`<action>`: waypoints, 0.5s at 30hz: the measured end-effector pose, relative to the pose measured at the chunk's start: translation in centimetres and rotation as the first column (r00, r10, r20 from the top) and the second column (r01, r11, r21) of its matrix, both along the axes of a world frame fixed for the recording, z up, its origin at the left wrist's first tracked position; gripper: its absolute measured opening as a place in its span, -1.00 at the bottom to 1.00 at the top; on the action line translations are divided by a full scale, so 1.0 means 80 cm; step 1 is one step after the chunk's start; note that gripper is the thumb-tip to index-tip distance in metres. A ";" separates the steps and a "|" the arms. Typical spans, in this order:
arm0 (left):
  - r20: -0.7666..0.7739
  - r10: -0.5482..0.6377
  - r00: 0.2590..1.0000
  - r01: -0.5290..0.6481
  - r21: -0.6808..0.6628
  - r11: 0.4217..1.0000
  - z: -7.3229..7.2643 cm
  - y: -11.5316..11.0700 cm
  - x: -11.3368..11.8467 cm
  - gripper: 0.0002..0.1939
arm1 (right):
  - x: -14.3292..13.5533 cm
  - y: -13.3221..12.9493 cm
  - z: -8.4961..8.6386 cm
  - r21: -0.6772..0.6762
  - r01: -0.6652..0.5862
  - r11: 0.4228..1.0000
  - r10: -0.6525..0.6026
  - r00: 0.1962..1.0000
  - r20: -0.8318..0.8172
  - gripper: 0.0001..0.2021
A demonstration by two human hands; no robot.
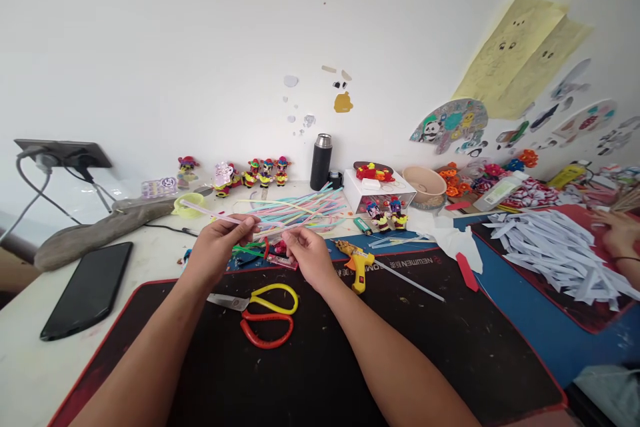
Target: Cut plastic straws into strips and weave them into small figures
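My left hand [223, 243] is closed in a pinch on a pale lilac, straw-like strip [203, 209], whose free end sticks out to the left. On the other side, my right hand [309, 255] pinches the strip's right part between thumb and finger. Behind both hands lies a loose pile of pastel strips [300, 208]. Below them, scissors [267, 313] with one yellow and one red handle rest on the black mat [310, 373]. A yellow glue gun [359, 265] with a clear glue stick [413, 282] lies right of my right hand.
Phone [87, 290] and driftwood-like piece [100, 227] lie at left. Small figurines [265, 173], a black flask [321, 161] and a white box [375, 193] stand along the wall. At right are many white paper strips [560, 253] and another person's hand [617, 233].
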State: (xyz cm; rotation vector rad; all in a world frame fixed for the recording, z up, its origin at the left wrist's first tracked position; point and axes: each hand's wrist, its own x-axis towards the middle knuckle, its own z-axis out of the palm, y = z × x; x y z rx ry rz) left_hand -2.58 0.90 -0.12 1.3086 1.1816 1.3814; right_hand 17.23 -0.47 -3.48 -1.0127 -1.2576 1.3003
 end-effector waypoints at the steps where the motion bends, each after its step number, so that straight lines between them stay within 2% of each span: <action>1: 0.060 0.040 0.997 -0.040 -0.004 0.999 0.002 0.001 -0.001 -0.52 | -0.001 -0.003 -0.001 0.012 0.008 1.000 -0.008 1.000 0.020 -0.55; 3: 0.149 0.091 0.985 -0.090 -0.014 0.996 0.005 0.002 -0.002 -0.48 | -0.002 -0.014 0.000 0.037 0.001 0.999 -0.003 0.998 0.070 -0.57; 6: 0.191 0.097 0.977 -0.095 -0.021 0.995 0.005 0.003 -0.004 -0.45 | -0.002 -0.040 0.007 0.099 -0.137 0.986 0.103 0.950 0.295 -0.67; 8: 0.205 0.099 0.974 -0.097 -0.023 0.995 0.003 0.005 -0.006 -0.45 | -0.001 -0.059 0.014 0.123 -0.258 0.958 0.157 0.835 0.527 -0.72; 10: 0.223 0.103 0.969 -0.099 -0.027 0.995 0.001 0.006 -0.007 -0.46 | 0.000 -0.075 0.019 0.122 -0.380 0.917 0.180 0.665 0.725 -0.69; 12: 0.232 0.096 0.968 -0.092 -0.031 0.995 -0.002 0.008 -0.008 -0.47 | 0.000 -0.086 0.022 0.160 -0.466 0.870 0.105 0.493 0.864 -0.63; 15: 0.235 0.075 0.969 -0.070 -0.032 0.997 -0.004 0.010 -0.010 -0.46 | -0.004 -0.095 0.022 0.167 -0.539 0.826 0.011 0.311 0.950 -0.63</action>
